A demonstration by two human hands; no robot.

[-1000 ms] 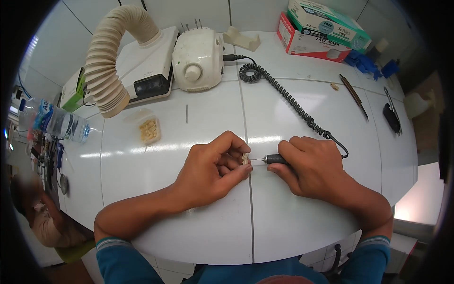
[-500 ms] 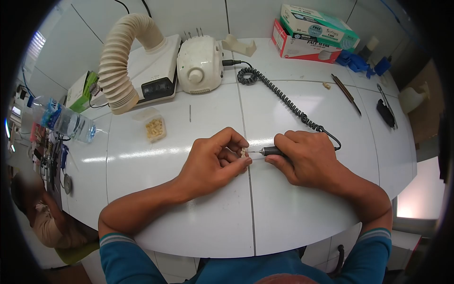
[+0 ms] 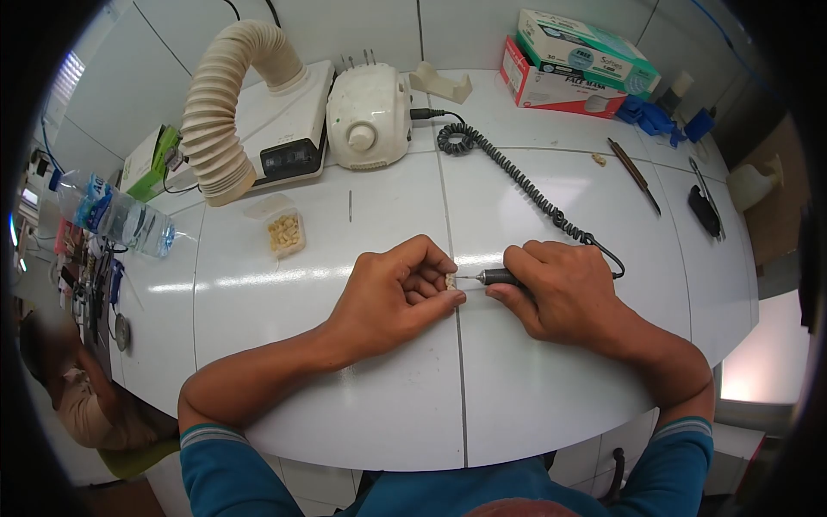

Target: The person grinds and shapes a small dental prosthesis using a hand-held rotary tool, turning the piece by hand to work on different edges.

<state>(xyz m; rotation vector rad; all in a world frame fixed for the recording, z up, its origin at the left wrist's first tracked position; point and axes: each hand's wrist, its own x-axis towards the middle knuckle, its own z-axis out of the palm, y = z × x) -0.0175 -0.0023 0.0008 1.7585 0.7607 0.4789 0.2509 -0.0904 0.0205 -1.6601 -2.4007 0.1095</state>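
Observation:
My left hand (image 3: 392,293) pinches a small cream-coloured piece that looks like a row of dental teeth (image 3: 450,281) between thumb and fingertips. My right hand (image 3: 560,289) is wrapped round a black rotary handpiece (image 3: 498,277), whose thin metal bit points left and reaches the piece or stops just short of it; I cannot tell which. From the handpiece a black coiled cord (image 3: 525,185) runs back to a white control unit (image 3: 369,121) with a round knob. Left of my hands sits a small clear box (image 3: 286,234) of yellowish tooth-like pieces.
A ribbed suction hose (image 3: 211,112) arches at the back left, near a water bottle (image 3: 129,222). Mask boxes (image 3: 573,73) stand at the back right. A thin metal bit (image 3: 351,207) and a brown pen-like tool (image 3: 634,176) lie on the white table (image 3: 551,388). Another person (image 3: 90,388) sits at far left.
The cream piece has turned slightly in my left fingers, its row of teeth now more upright. Both hands remain in nearly the same place; the whole view has shifted a little.

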